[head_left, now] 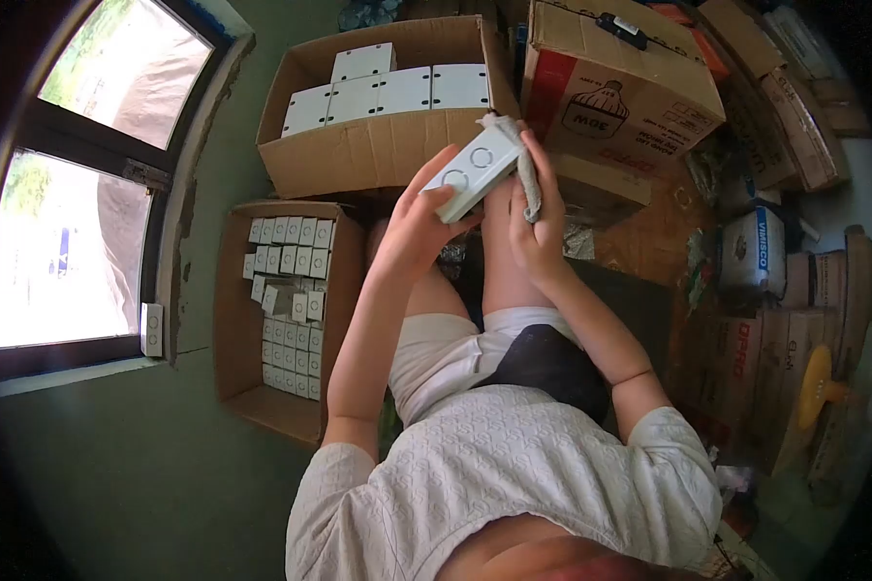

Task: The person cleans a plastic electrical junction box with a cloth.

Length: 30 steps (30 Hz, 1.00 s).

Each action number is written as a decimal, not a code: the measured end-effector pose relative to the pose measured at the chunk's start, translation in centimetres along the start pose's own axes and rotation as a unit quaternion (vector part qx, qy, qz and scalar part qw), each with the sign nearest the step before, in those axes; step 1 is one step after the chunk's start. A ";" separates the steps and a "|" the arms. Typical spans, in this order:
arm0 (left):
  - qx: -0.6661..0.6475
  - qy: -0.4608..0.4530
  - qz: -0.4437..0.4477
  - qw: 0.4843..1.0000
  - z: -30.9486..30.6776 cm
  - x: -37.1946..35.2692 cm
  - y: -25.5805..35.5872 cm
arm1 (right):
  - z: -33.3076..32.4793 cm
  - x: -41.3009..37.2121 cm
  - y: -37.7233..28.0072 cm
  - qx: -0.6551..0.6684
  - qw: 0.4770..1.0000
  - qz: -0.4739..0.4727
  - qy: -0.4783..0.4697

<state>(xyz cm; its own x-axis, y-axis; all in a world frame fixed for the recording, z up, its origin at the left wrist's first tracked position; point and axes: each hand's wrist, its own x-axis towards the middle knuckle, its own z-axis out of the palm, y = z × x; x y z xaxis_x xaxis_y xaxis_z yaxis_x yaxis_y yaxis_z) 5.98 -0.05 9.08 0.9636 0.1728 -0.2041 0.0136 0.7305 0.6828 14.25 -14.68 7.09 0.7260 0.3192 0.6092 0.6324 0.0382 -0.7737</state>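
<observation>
A white rectangular plastic box [470,172] with two ring outlines on its face is held tilted above my lap. My left hand [426,218] grips its lower left end, the thumb lying on the face beside one ring. At the box's right side, my right hand [540,208] presses a greyish-white rag [527,179] against it. The rag bunches over the top corner and hangs down along the palm. Part of the box's far side and some of my fingers are hidden.
An open carton [358,155] with several white square boxes stands ahead. To the left, another carton [237,378] holds rows of small white ring-marked boxes. One white box [152,330] stands on the windowsill. A printed carton [615,92] and stacked boxes [746,368] are at right.
</observation>
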 end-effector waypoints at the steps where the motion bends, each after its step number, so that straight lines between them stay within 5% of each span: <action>1: 0.051 0.001 0.027 0.998 0.4 0.4 -0.1 | -0.1 0.2 0.2 0.000 1.000 -0.001 0.002; 5: 0.206 0.022 0.118 0.971 -0.3 2.1 -1.4 | -1.5 0.3 0.7 -0.019 1.000 -0.015 0.010; 7: 0.215 0.047 0.129 0.967 -0.7 2.8 -2.2 | -1.9 0.7 -0.1 -0.160 0.965 -0.115 -0.172; 11: 0.211 0.077 0.209 0.952 -1.1 3.3 -2.7 | -1.1 0.0 -1.4 -0.190 0.951 -0.087 -0.229; 17: 0.263 0.097 0.231 0.932 -1.3 3.3 -3.0 | -0.8 1.4 1.1 -0.258 0.946 -0.073 -0.181; 23: 0.235 0.122 0.224 0.938 -2.7 3.4 -3.2 | -1.3 1.0 0.6 -0.295 0.909 -0.129 -0.266; 25: 0.225 0.121 0.236 0.938 -2.8 3.1 -3.5 | -1.3 1.6 2.0 -0.336 0.918 -0.092 -0.187; 30: 0.257 0.099 0.249 0.928 -2.7 3.5 -2.6 | -0.3 0.3 -3.0 -0.220 0.931 -0.105 -0.271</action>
<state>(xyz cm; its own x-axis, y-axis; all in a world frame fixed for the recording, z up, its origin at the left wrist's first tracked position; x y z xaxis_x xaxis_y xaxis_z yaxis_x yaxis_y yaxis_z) 8.57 0.43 4.74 0.8174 0.5596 0.1369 -0.2458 0.1239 0.9614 12.62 -15.00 9.63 0.4056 0.7843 0.4694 0.8813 -0.1992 -0.4286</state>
